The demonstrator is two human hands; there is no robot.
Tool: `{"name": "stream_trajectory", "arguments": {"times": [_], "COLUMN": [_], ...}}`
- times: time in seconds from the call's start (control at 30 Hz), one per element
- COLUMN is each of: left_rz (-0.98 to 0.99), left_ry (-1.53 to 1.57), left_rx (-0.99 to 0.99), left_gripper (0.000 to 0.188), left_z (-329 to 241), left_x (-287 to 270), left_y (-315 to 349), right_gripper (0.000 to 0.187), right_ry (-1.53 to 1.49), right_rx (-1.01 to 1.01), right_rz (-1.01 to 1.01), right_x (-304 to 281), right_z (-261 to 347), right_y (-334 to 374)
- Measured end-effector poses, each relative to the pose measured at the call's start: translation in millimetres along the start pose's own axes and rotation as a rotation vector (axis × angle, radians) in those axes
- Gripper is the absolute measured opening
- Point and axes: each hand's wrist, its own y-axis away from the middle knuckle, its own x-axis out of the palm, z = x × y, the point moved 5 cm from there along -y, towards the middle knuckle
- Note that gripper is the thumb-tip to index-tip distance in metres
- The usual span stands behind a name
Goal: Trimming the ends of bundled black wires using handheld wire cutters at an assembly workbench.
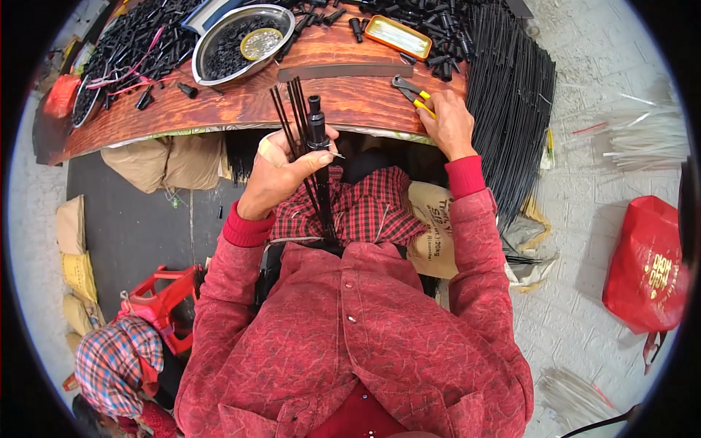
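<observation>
My left hand (281,169) is closed, holding a black stepped tubular fitting (316,124) upright above my lap. Several thin black rods (295,102) rise through the same grip and run down beside the fitting. At my left thumb a short thin metal pin (336,154) sticks out sideways. My right hand (450,123) is at the table's near edge, its fingers closed on the yellow handles of a pair of cutting pliers (422,95). The pliers' metal jaws point left and lie over the wooden tabletop (350,91).
Behind the pliers lies a flat dark bar (343,71). Farther back are a metal bowl (201,69) of small black parts, a yellow tin (398,52) and heaped black fittings. Long black rods (511,109) hang over the right side. A red bag (642,266) stands right; another person (120,365) is lower left.
</observation>
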Motion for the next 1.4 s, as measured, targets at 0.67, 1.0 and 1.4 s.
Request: {"name": "stream_trajectory", "arguments": {"times": [0.67,1.0,1.4], "left_rz": [0.068,0.082,0.085], "left_ry": [0.01,-0.114,-0.143], "left_rx": [-0.029,-0.006,0.002], "left_gripper": [0.04,0.028,0.026], "left_z": [-2,-13,-10], "left_x": [15,20,22], "left_y": [-3,-2,-1], "right_gripper": [0.036,0.031,0.029], "right_ry": [-1.102,-0.441,-0.241], "right_rx": [0.062,-0.426,-0.599], "right_rz": [0.868,0.477,0.44], "right_x": [-62,-116,-132], "right_z": [98,107,114], "right_y": [59,35,18]}}
